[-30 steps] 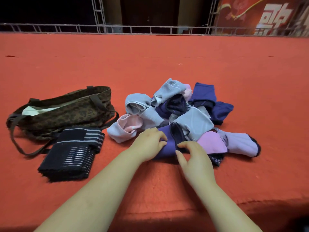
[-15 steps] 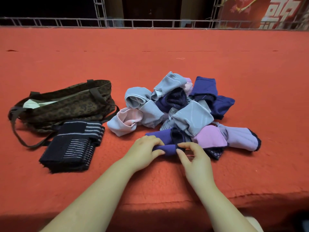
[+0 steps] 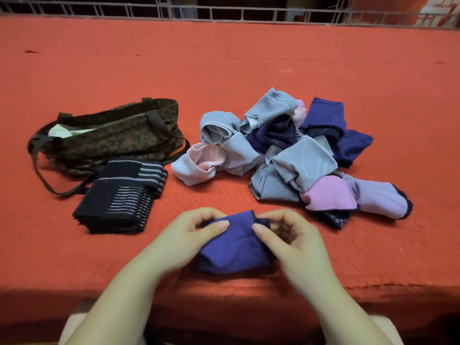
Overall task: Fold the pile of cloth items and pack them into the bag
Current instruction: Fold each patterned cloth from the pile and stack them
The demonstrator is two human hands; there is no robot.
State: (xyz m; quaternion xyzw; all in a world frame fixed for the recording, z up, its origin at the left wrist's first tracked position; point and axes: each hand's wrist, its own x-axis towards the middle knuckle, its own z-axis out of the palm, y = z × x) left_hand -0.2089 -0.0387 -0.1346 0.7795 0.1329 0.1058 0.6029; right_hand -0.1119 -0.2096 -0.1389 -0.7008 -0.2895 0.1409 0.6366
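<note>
Both hands hold one purple cloth item (image 3: pixel 234 247) just in front of the person, at the near edge of the red carpeted surface (image 3: pixel 224 70). The left hand (image 3: pixel 184 240) pinches the item's left upper part, thumb laid flat on top of the fabric and the other fingers curled over its far edge; the right hand (image 3: pixel 296 242) pinches the right upper part the same way, thumb on top and fingers curled round a dark-trimmed corner. The two thumbs lie close together but apart, with a strip of purple fabric between them. The item is bunched, its long axis roughly left to right between the hands, its lower bulge toward the person; whether it touches the surface I cannot tell. Beyond it, well apart, the pile of cloth items (image 3: pixel 293 155) in grey, pink, lilac and navy lies right of centre. To the left, a camouflage-patterned bag (image 3: pixel 112 138) lies on its side with its mouth toward the left and its straps trailing forward, and a folded dark striped cloth (image 3: pixel 119 197) sits just in front of it, touching a strap. Bare carpet lies between the hands and the pile, and more stretches behind the pile to a metal railing (image 3: pixel 224 13) at the far edge.
</note>
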